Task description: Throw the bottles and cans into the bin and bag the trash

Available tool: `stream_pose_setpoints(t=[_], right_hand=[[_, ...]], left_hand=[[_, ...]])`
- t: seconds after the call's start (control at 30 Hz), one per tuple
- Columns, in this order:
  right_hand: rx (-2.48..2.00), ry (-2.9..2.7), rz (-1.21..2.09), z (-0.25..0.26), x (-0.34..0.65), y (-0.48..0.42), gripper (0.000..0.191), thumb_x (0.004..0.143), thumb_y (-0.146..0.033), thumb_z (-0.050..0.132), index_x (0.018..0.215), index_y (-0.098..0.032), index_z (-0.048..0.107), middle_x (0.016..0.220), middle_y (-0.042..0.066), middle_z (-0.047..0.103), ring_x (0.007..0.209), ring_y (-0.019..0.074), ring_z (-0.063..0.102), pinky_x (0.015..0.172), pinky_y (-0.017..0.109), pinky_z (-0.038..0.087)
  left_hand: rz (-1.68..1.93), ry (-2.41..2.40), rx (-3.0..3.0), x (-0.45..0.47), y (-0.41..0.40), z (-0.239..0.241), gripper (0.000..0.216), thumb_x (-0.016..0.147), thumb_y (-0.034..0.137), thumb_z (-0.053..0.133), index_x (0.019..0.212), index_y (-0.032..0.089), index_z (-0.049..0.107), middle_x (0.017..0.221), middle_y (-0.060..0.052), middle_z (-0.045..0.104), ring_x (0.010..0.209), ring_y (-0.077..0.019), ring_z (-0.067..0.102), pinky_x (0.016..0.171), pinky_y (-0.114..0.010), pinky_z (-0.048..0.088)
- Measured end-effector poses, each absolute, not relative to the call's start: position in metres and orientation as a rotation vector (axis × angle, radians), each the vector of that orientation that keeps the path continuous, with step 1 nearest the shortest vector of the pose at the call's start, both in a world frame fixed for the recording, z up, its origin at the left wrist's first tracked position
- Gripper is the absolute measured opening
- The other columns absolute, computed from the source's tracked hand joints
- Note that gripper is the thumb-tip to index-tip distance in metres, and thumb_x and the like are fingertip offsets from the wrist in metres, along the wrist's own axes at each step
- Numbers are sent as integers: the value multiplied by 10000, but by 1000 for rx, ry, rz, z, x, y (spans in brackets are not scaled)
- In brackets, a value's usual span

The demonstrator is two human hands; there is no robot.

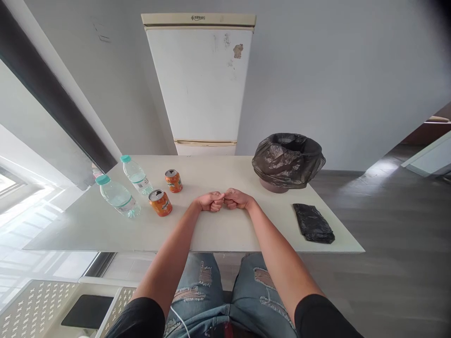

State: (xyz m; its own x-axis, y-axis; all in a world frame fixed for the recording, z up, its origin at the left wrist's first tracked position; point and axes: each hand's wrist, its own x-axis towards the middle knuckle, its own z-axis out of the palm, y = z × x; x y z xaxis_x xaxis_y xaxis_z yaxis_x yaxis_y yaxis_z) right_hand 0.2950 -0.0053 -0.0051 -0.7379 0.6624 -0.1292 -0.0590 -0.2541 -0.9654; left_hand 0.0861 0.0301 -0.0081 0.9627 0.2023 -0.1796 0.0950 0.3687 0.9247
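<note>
The left hand [211, 202] and right hand [237, 199] touch, both clenched, on the counter [225, 234]; two cans [160, 203] stand left of them.

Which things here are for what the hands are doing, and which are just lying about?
Probably for the hands' work, since they share the table with both fists:
two orange cans
two clear bottles
tub lined with a black bag
folded black plastic

Probably just around:
fridge
perforated panel, lower left
dark flat thing beside it

Pale table [229, 234] with two bottles [118, 197], two orange cans [160, 204], a bag-lined container [274, 186], folded black plastic [313, 224]
</note>
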Motion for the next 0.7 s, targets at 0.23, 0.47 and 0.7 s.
stream_pose_setpoints(t=[0.23, 0.47, 0.7], right_hand=[[-716, -1517, 2040, -8, 295, -5, 664, 828, -682, 815, 638, -226, 372, 569, -131, 176, 490, 37, 120, 433, 191, 127], [-693, -1518, 2040, -9, 295, -5, 655, 861, -664, 795, 624, -221, 376, 568, -129, 178, 491, 40, 132, 442, 198, 129], [-670, -1525, 2055, -10, 295, -4, 596, 870, -615, 805, 649, -213, 425, 573, -131, 179, 483, 40, 142, 448, 198, 132]], left_hand=[[72, 272, 1162, 87, 31, -11, 716, 868, 733, 701, 549, 238, 294, 536, 111, 122, 444, -47, 74, 428, -225, 73], [89, 313, 1133, 88, 31, -14, 720, 886, 741, 669, 553, 239, 275, 526, 103, 134, 439, -58, 91, 420, -226, 83], [60, 365, 1097, 90, 32, -12, 727, 954, 791, 482, 520, 241, 288, 506, 90, 136, 423, -71, 94, 416, -249, 103]])
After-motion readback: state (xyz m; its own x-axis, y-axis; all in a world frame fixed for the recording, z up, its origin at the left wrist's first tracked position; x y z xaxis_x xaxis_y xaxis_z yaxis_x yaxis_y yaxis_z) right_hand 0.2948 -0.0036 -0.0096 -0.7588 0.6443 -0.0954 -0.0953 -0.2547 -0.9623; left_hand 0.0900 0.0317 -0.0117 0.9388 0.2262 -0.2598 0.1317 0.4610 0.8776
